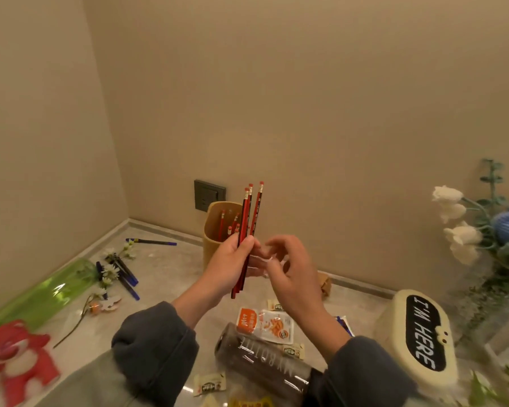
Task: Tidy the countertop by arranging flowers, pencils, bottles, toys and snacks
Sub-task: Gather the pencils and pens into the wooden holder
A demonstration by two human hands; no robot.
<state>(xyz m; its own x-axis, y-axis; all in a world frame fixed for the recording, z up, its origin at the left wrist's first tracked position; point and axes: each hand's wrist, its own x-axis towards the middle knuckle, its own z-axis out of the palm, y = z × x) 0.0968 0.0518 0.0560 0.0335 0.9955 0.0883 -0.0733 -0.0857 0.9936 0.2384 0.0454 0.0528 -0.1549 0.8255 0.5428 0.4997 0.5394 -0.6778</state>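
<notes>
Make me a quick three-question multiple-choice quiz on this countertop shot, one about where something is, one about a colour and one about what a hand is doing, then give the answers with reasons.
1. Where is the pencil holder?
A. against the back wall, below the wall socket
B. beside the red plush toy
C. on the "I'M HERE" box

2. What colour are the erasers on the held pencils?
A. blue
B. red
C. white

3. What is the left hand doing?
A. resting flat on the counter
B. gripping a bundle of pencils upright
C. holding a bottle

Answers: 1 A, the holder stands at the wall under the socket. 2 B, the tips show red. 3 B, its fingers wrap the bundle while the right hand works beside it.
</notes>
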